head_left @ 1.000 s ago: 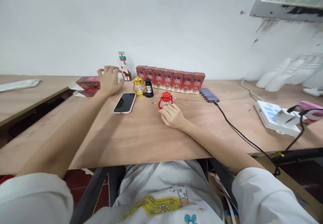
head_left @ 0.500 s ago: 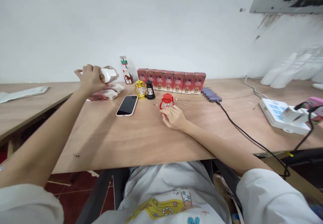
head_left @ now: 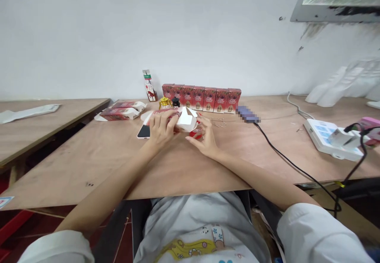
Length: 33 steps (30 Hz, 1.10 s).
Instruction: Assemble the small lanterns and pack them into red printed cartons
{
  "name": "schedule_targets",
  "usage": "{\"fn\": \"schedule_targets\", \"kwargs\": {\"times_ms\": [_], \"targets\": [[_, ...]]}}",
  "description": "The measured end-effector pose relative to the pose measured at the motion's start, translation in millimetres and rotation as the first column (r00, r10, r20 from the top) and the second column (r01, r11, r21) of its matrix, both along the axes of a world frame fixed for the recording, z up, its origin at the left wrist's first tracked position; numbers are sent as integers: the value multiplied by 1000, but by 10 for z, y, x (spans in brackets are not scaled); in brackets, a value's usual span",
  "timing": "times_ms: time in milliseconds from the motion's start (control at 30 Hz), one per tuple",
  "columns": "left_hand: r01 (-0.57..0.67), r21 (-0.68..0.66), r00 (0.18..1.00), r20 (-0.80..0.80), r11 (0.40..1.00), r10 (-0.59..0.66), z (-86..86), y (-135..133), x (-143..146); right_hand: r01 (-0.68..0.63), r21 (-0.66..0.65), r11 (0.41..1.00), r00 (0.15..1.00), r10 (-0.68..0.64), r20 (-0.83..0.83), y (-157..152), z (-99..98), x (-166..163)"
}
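Observation:
My left hand (head_left: 162, 126) is closed round a small red-and-white cardboard box (head_left: 186, 119), whose white flaps stand open towards the right. My right hand (head_left: 207, 138) curves round a small red lantern (head_left: 196, 133), its thumb in front and its fingers by the box's open end. The box hides much of the lantern. Behind the box stand a gold lantern (head_left: 165, 103) and a black lantern (head_left: 176, 102), both partly covered. A phone (head_left: 143, 132) lies partly under my left hand and the box.
A row of several red boxes (head_left: 198, 98) stands against the wall, beside an upright packet (head_left: 150, 87). Two boxes (head_left: 118, 112) lie at the left. A blurred purple device (head_left: 247, 114) has a black cable to a white power strip (head_left: 329, 138). Thin wire pieces (head_left: 219, 123) lie nearby.
My left hand has brought the box from the back left to the middle, beside the red lantern. My right hand has lifted its fingers and opened slightly at the lantern.

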<state>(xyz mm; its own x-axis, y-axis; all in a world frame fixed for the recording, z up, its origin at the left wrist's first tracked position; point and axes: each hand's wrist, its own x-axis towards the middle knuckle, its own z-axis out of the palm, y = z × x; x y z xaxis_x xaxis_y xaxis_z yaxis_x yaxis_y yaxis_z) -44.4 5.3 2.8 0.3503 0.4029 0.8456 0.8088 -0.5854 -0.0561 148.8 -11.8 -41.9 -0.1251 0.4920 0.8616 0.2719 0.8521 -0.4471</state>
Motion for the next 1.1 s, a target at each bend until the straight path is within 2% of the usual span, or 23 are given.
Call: {"fn": "schedule_targets", "kwargs": {"times_ms": [133, 233, 300, 367, 433, 467, 500, 567, 633, 667, 700, 767, 833, 900, 967, 1033, 1100], "targets": [[40, -57, 999, -9, 998, -41, -67, -117, 33, 91, 0, 996, 996, -91, 0, 15, 53, 33], [76, -85, 997, 27, 994, -74, -54, -153, 30, 111, 44, 993, 993, -112, 32, 9, 87, 64], [160, -69, 985, 72, 985, -155, 30, -149, -34, 104, 114, 988, 991, -113, 78, 10, 93, 77], [280, -79, 956, 109, 957, -271, 184, -136, -142, 78, 192, 978, 984, -106, 143, 20, 82, 80], [329, -215, 944, 95, 919, -315, 371, -124, -260, 25, 235, 972, 977, -74, 202, 40, 55, 73], [339, -285, 941, 91, 897, -327, 457, -121, -307, -8, 244, 970, 974, -48, 223, 54, 40, 69], [370, -380, 927, 94, 848, -362, 527, -120, -342, -43, 254, 966, 972, -18, 234, 69, 25, 65], [415, -577, 896, 125, 703, -427, 601, -118, -362, -106, 280, 954, 972, 39, 233, 100, 2, 65], [417, -701, 878, 144, 578, -457, 587, -115, -330, -121, 296, 948, 974, 55, 222, 122, -3, 81], [407, -728, 876, 140, 552, -462, 557, -113, -304, -101, 292, 951, 976, 38, 215, 125, 2, 94], [398, -735, 876, 126, 549, -466, 521, -110, -279, -70, 284, 956, 978, 9, 210, 122, 12, 110], [380, -701, 885, 86, 603, -458, 449, -103, -243, -13, 269, 963, 978, -44, 205, 95, 47, 144], [338, -613, 916, 42, 714, -398, 389, -90, -235, -14, 259, 966, 979, -40, 202, 48, 90, 169], [286, -467, 943, -16, 837, -331, 332, -65, -242, -68, 215, 974, 979, 24, 203, 1, 129, 175], [278, -274, 942, -112, 921, -317, 262, -27, -241, -93, 118, 989, 979, 70, 190, -24, 150, 160], [327, -102, 915, -213, 940, -341, 182, 16, -224, -57, -12, 998, 987, 58, 150, -16, 147, 130], [368, -3, 896, -268, 930, -355, 111, 51, -200, -2, -129, 992, 996, 13, 90, 17, 123, 98]]}}
